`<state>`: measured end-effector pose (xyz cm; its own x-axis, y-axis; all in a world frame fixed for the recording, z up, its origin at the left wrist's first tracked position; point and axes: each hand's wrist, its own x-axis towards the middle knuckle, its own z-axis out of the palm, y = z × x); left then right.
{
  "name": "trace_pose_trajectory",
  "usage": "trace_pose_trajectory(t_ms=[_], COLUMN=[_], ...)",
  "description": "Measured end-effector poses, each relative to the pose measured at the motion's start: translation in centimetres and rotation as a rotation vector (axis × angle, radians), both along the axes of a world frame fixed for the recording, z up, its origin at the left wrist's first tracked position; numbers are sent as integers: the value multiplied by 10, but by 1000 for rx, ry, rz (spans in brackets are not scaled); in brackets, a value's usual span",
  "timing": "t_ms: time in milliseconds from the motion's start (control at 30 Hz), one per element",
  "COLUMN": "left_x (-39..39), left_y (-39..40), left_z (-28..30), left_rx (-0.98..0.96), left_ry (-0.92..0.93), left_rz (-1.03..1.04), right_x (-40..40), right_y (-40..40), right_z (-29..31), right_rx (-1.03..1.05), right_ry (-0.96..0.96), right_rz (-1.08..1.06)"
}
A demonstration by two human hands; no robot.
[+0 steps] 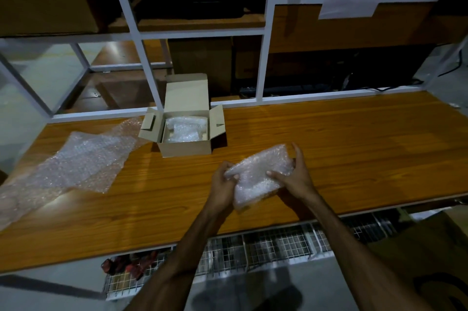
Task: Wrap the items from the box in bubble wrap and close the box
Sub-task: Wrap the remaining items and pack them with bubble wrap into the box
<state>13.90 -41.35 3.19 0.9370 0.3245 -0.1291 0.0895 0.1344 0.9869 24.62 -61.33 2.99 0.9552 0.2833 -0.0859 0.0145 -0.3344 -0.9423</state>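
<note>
Holding the bundle (260,175) just above the table (354,133), the left hand (222,181) pinches its near-left end and the right hand (295,174) clamps the far-right end. I'd keep the wrap's loose ends tucked tight before carrying it. The open box (186,145), beyond the left hand, already holds a wrapped item (184,128); spare wrap (83,159) lies further left.

A bubble-wrapped item (260,174) is held above the wooden surface (354,138) by both hands, left (224,184) and right (295,174). An open box (186,150) containing a wrapped bundle (183,129) is seen farther back, with loose bubble wrap (83,161) spread at left.
</note>
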Motion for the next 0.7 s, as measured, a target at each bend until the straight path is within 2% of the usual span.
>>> trace_pose_trajectory(t_ms=[167, 300, 400, 467, 567, 700], left_x=[5, 1, -5, -6, -5, -6], left_y=[30, 43, 45, 46, 48, 57], left_z=[5, 1, 10, 14, 21, 29], left_rx=[144, 134, 138, 220, 224, 175], left_ry=[28, -4, -83, -104, -47, 34], left_rz=[89, 184, 138, 69, -27, -52], right_x=[-6, -8, -6, -3, -1, -4], right_y=[13, 25, 30, 31, 32, 36], right_z=[19, 21, 20, 21, 28, 38], right_rx=[46, 92, 84, 87, 53, -14], right_ry=[-34, -139, -100, -60, -8, 29], right_rz=[59, 60, 48, 59, 143, 278])
